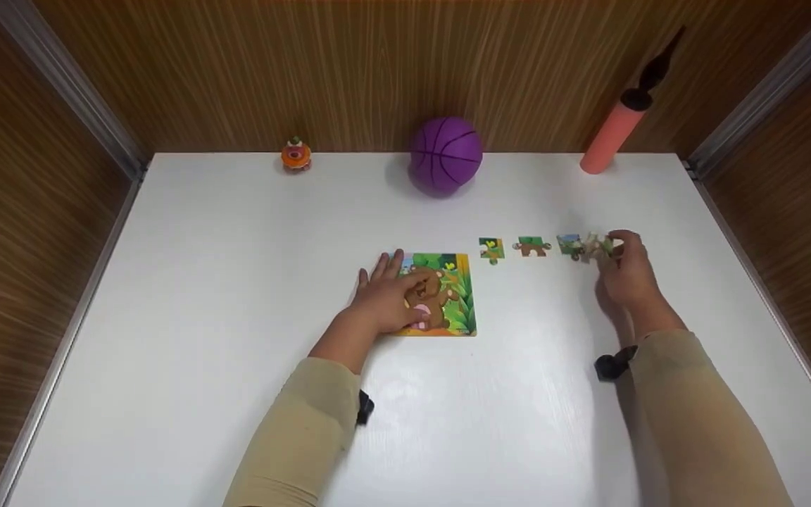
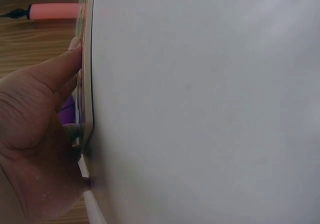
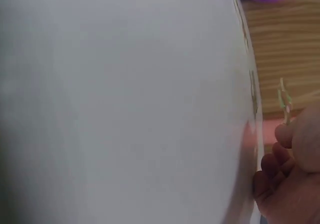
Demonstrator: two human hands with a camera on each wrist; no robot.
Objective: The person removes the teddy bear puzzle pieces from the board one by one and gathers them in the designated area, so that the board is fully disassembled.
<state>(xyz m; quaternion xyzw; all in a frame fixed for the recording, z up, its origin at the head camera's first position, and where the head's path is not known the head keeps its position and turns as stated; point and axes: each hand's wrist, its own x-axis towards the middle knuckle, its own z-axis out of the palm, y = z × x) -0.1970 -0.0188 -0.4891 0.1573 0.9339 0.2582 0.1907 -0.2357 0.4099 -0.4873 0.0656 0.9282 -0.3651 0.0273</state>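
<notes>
A square picture puzzle (image 1: 456,320) showing a brown bear lies on the white table. My left hand (image 1: 383,304) rests across its left part with the fingers spread and covers some of the picture. In the left wrist view, the thumb (image 2: 62,66) lies against the puzzle's face. Off to the right, my right hand (image 1: 629,274) pinches a jigsaw piece (image 1: 594,245) by its edge. That piece is seen edge-on (image 3: 285,101) in the right wrist view, lifted off the table; its picture is blurred. Beside it lies a loose bluish-green jigsaw piece (image 1: 569,243).
Two more loose jigsaw pieces, one green and brown (image 1: 532,243) and one with a yellow shape (image 1: 491,248), lie in a row right of the puzzle. At the back stand an orange figurine (image 1: 296,156), a purple ball (image 1: 446,155) and a pink hand pump (image 1: 613,137) against wooden walls.
</notes>
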